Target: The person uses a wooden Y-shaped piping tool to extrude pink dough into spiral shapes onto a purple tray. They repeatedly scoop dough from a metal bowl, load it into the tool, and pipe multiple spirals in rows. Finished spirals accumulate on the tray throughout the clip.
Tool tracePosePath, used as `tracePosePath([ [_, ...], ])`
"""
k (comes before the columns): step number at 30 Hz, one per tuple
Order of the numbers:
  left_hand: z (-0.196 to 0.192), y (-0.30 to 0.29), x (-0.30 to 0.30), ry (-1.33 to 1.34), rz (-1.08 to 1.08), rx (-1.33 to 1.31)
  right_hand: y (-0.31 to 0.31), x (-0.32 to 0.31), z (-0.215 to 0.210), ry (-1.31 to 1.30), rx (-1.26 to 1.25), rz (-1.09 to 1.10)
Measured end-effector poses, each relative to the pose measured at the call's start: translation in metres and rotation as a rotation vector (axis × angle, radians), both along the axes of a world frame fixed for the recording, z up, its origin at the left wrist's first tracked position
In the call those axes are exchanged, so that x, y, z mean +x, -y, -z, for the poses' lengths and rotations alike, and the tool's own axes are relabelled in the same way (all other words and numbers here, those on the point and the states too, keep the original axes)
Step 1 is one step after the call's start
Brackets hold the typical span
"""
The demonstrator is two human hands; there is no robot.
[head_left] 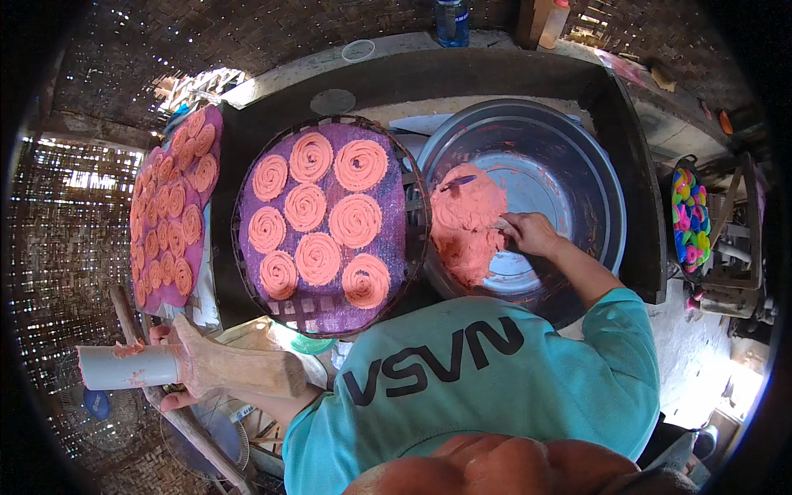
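Note:
My left hand (179, 401) is closed around a wooden press (239, 367). Its paddle-like wooden body is fitted to a white plastic tube (128, 369), and pink dough clings to the tube and my fingers. On the right, my right hand (530, 234) reaches into a large grey basin (612, 206) at the edge of a heap of pink dough (466, 239). Its fingers are pinched together at a small pale piece, which I cannot make out. A dark purple, thin object (458, 182) lies on the dough's upper part.
Left of the basin, a round woven tray (417, 235) with purple mesh carries several pink dough spirals (318, 258). Another purple sheet (202, 247) of spirals stands further left. A dark wooden trough (495, 70) surrounds basin and tray. Behind are a blue bottle (452, 23) and a ledge.

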State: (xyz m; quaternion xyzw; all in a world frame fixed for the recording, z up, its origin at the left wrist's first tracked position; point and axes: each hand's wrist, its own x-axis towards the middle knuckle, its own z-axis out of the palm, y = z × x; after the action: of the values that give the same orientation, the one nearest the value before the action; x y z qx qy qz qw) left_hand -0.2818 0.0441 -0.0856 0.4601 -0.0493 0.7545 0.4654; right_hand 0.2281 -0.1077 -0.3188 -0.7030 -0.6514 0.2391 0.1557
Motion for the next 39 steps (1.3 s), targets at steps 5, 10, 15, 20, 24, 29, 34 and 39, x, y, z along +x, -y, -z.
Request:
tracePosePath([
  [5,-0.013,0.009,0.027,0.105,-0.241,-0.104,0.006,-0.010,-0.012,-0.031,-0.071,-0.050],
  [10,-0.014,0.013,0.028,0.138,-0.112,-0.056,0.028,-0.019,-0.031,-0.100,-0.190,-0.061],
  [15,-0.014,0.014,0.033,0.135,-0.341,-0.208,0.057,-0.002,-0.067,-0.390,-0.247,0.030],
  [20,-0.015,0.021,0.015,-0.445,-0.341,-0.084,0.079,0.024,-0.175,-0.576,-0.268,0.171],
  [24,-0.028,0.031,0.075,-0.896,-0.208,-0.144,0.090,0.025,-0.208,-0.718,0.108,0.014],
  [29,-0.043,0.043,0.154,-1.215,0.042,-0.287,0.070,-0.005,-0.260,-0.904,0.018,-0.013],
  [34,-0.026,0.040,0.188,-1.359,0.107,0.077,0.062,-0.034,-0.300,-0.549,0.017,-0.278],
  [39,-0.032,0.053,0.189,-1.449,-0.143,0.405,0.066,-0.076,-0.390,0.502,0.302,-0.289],
])
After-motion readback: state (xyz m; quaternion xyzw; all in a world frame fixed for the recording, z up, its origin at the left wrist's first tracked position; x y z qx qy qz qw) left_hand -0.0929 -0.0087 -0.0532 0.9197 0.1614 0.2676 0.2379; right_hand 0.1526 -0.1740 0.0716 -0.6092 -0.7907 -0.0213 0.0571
